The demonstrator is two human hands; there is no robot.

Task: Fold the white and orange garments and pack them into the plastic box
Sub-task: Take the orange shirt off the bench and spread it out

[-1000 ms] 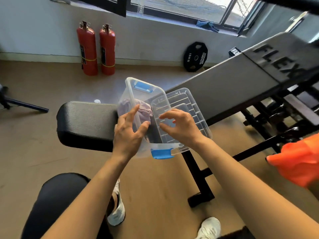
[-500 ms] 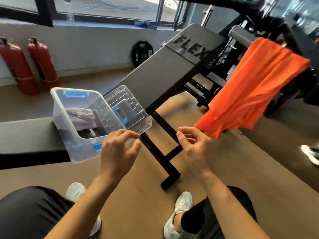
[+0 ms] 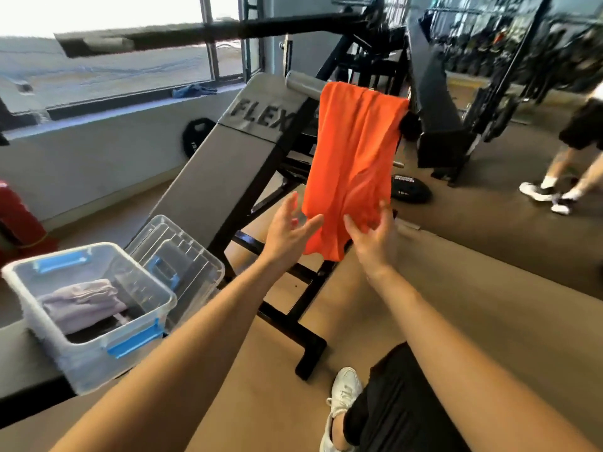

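An orange garment hangs over a padded bar of the gym machine at centre. Both my arms stretch toward its lower hem. My left hand is spread, fingers straight, at the hem's left side. My right hand is at the hem's right side with fingers straight, touching the cloth. A clear plastic box with blue latches sits on the bench at lower left, holding a folded pale garment. Its clear lid leans beside it.
The grey incline bench pad marked FLEX rises behind the box, on a black frame. A weight plate lies on the floor. Another person's legs stand at far right. A red extinguisher is at left.
The view swung right from the box to the orange garment. Both hands left the box and reached up to the garment's hem.
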